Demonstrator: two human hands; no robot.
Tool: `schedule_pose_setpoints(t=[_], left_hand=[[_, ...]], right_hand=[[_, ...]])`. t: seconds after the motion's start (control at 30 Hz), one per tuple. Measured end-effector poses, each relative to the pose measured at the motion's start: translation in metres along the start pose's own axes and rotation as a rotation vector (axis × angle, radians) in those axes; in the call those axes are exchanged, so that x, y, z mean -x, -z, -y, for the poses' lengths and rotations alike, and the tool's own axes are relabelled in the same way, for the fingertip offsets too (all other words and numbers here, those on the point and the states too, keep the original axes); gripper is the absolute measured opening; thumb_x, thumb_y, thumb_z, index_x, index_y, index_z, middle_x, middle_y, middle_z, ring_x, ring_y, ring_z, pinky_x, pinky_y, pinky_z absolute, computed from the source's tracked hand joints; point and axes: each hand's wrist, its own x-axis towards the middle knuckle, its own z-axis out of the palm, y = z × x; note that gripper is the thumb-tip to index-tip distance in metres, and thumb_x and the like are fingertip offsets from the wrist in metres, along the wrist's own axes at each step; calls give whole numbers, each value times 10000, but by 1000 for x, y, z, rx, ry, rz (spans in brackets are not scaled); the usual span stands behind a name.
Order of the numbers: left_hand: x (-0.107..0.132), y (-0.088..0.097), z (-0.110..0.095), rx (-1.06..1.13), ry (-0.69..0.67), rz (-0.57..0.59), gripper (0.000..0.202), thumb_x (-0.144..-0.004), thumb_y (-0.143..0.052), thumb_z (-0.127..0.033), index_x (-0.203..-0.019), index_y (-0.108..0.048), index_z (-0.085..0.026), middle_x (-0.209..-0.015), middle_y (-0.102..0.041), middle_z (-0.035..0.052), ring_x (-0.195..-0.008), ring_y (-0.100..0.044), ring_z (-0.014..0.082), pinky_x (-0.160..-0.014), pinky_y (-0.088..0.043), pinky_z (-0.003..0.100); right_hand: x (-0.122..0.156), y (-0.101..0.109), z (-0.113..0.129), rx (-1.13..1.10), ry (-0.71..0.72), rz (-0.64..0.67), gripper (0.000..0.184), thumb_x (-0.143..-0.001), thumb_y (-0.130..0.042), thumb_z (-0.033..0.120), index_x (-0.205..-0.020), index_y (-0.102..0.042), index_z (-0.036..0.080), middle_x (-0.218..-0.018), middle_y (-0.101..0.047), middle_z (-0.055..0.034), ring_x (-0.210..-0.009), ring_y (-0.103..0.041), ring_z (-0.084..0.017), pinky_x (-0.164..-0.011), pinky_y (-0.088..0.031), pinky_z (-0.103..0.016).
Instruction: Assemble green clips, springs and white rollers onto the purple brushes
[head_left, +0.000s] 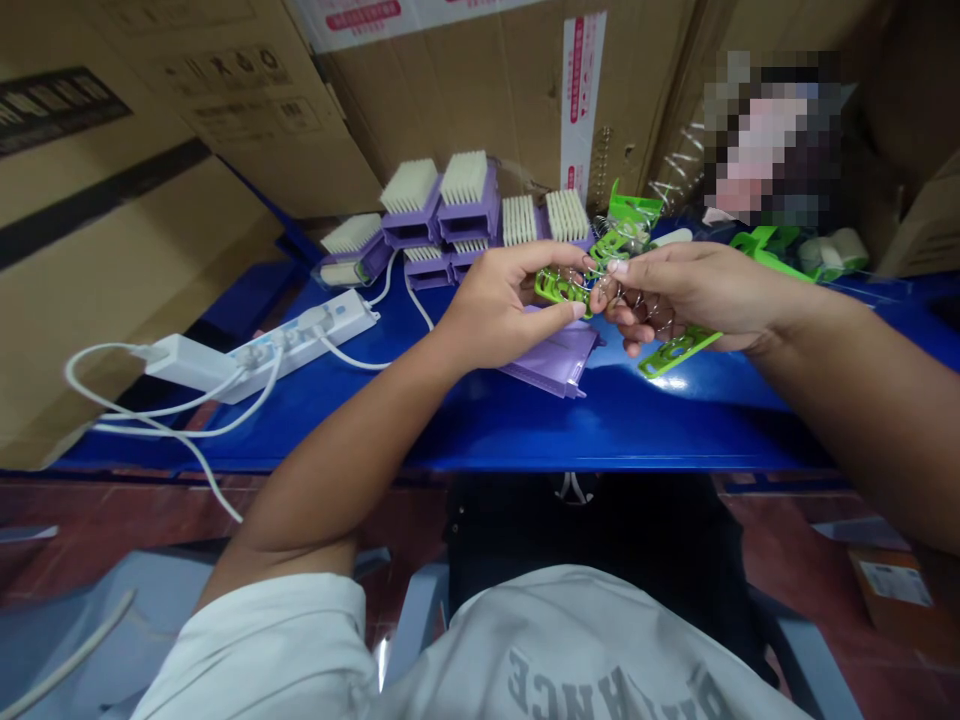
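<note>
Green plastic clips (562, 288) are pinched between left hand (499, 305) and right hand (694, 295), fingers nearly closed, above a purple brush base (559, 358). White-bristled purple brushes (465, 195) are kept at 11 o'clock on the blue counter (480, 430).

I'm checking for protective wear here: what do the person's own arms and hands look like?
The left hand and right hand are ungloved, and the forearms are bare. The pale short-sleeved T-shirt has a loose sleeve and dark lettering on the chest.
</note>
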Motion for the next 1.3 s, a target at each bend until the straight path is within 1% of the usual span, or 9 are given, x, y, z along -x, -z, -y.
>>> schedule_pose_setpoints(t=[0.13,0.27,0.37,0.47,0.8,0.93,1.03,1.17,1.3], left_hand=[[0,-2,-4,-63,-1,-32,280,-926,-856,-317,-1188,-808,-229,-1251,-832,67,-1240,-805,309,-1105,-681,483],[1,-6,-4,-36,54,-19,314,-940,-890,-368,-1204,-739,-288,-1212,-784,43,-1275,-784,304,-1048,-681,466],[3,-6,-4,-33,74,0,316,-948,-904,-406,-1165,-700,-299,-1205,-763,30,-1284,-780,301,-1032,-680,454],[4,-4,-3,-71,64,14,331,-963,-897,-457,-1162,-684,-300,-1228,-756,30,-1307,-777,308,-1053,-680,458],[4,-5,-1,-141,-31,36,199,-987,-842,-399,-1089,-705,-296,-1174,-762,36,-1261,-773,312,-1154,-647,540],[3,-3,-5,-148,-145,62,201,-1022,-796,-382,-1202,-744,-307,-1219,-787,49,-1222,-780,294,-1167,-632,518],[2,-2,-3,-205,-290,116,122,-1083,-696,-345,-1170,-773,-308,-1176,-807,50,-1210,-779,290,-1144,-636,519],[1,-1,5,-289,-457,121,253,-1079,-556,-183,-1208,-744,-293,-1256,-784,73,-1216,-781,273,-1060,-670,485],[2,-3,12,-362,-470,137,282,-1073,-560,-225,-1330,-666,-270,-1283,-738,90,-1194,-772,286,-1045,-688,517]], right_hand=[[2,-2,3,-116,-82,9,472,-901,-980,621,-901,-800,184,-739,-666,13,-556,-574,-91,-531,-539,-226],[0,-1,3,-178,-122,61,461,-919,-972,614,-882,-782,196,-695,-612,32,-553,-551,-107,-591,-622,-270],[0,-1,5,-217,-128,77,440,-959,-948,575,-872,-776,180,-671,-562,44,-554,-540,-101,-575,-630,-258],[3,-4,8,-241,-151,32,404,-1019,-906,511,-868,-778,158,-682,-595,28,-569,-562,-95,-597,-648,-234],[3,-4,8,-207,-197,-11,502,-979,-929,593,-764,-758,173,-651,-626,15,-540,-605,-106,-612,-701,-271],[4,-8,9,-179,-161,-51,518,-1010,-895,607,-778,-762,164,-652,-678,-11,-555,-662,-125,-632,-722,-280],[5,-12,11,-139,-181,-89,523,-1046,-865,583,-774,-733,156,-647,-687,-14,-511,-650,-110,-541,-666,-238],[2,-7,9,-93,-178,-62,551,-1002,-910,612,-750,-720,161,-643,-671,0,-513,-659,-105,-557,-659,-241],[-1,0,0,-21,-64,-3,552,-912,-965,688,-795,-755,191,-693,-703,-16,-570,-675,-133,-541,-614,-267]])
